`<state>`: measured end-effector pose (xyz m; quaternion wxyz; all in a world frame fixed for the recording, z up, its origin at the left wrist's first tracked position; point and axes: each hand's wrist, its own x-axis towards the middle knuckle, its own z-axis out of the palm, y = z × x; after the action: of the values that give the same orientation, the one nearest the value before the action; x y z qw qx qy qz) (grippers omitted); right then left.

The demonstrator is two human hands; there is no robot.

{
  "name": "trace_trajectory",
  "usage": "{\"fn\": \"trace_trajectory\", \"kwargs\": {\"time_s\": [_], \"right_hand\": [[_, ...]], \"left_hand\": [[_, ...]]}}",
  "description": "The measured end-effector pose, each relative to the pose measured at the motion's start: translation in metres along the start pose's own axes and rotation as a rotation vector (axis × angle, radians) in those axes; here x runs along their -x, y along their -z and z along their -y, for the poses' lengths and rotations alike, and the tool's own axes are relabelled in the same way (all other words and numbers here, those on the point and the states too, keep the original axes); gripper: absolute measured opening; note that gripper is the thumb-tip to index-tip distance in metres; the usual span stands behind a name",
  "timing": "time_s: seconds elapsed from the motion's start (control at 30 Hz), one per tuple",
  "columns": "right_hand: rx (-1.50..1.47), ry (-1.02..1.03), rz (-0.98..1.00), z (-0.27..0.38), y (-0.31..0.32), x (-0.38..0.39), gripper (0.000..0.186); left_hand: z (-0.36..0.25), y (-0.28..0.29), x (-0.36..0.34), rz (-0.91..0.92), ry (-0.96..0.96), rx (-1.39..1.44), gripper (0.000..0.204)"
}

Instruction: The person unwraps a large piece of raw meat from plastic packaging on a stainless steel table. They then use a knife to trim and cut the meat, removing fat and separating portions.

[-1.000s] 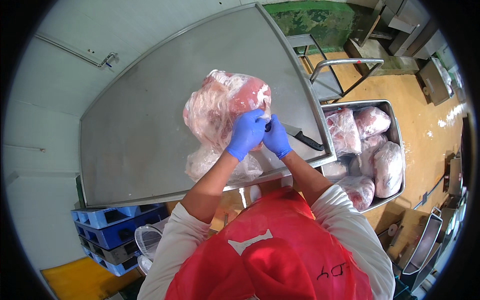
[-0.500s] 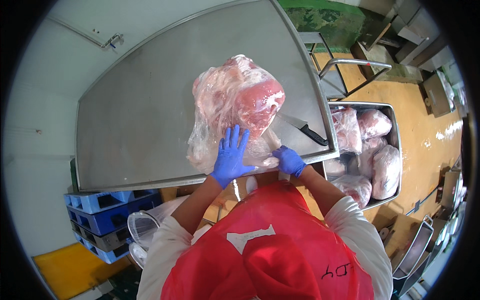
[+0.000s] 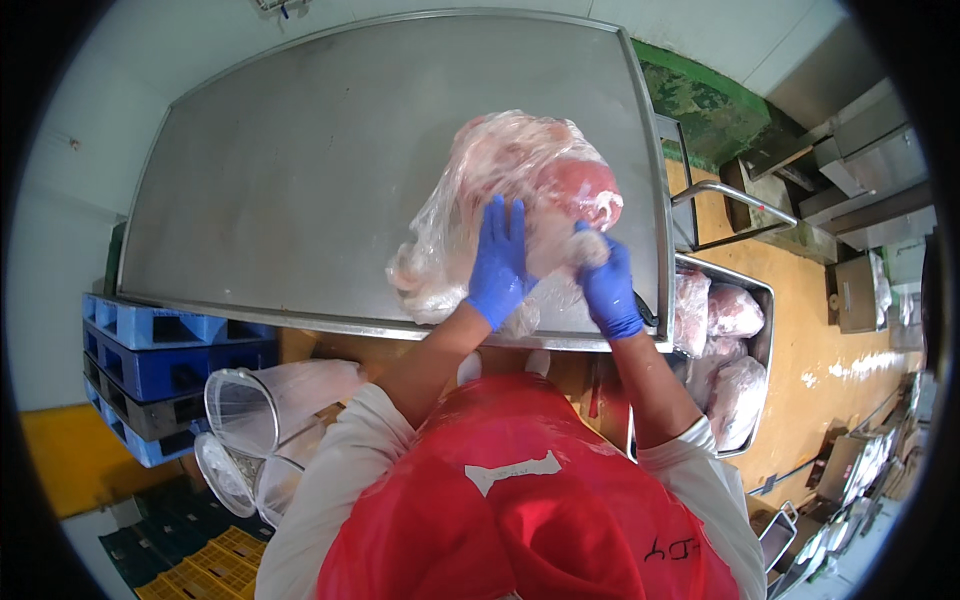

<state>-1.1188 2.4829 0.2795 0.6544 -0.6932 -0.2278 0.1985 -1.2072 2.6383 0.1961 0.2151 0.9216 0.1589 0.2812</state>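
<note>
Wrapped meat (image 3: 578, 185) lies on metal table (image 3: 270, 180)

Sheathed in clear plastic (image 3: 470, 150), the large piece rests on the gray surface just beyond the left hand (image 3: 503, 264) and right hand (image 3: 610, 285). Loose folds (image 3: 420, 280) spread left of the left hand. A black knife handle (image 3: 649, 315), partly hidden, lies just right of the right hand, near the raised rim (image 3: 661, 230).

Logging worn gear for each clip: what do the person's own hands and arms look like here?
Snug blue gloves cover the left hand and right hand, ending around the wrists. The forearms are bare up to wrinkled, loose white sleeves, which end near the elbows. No markings or cables can be made out on them.
</note>
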Motion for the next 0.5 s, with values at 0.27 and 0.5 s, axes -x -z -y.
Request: {"fn": "trace_trajectory", "kwargs": {"time_s": [0.27,0.5], "right_hand": [[-0.427,-0.093,0.000,0.149,-0.034,-0.051,0.018],[-0.276,-0.042,0.261,0.133,-0.059,-0.104,0.025]], "left_hand": [[-0.005,0.054,-0.034,-0.089,0.014,0.390,0.073],[0.033,0.059,-0.070,0.011,0.520,0.785,0.029]]}}
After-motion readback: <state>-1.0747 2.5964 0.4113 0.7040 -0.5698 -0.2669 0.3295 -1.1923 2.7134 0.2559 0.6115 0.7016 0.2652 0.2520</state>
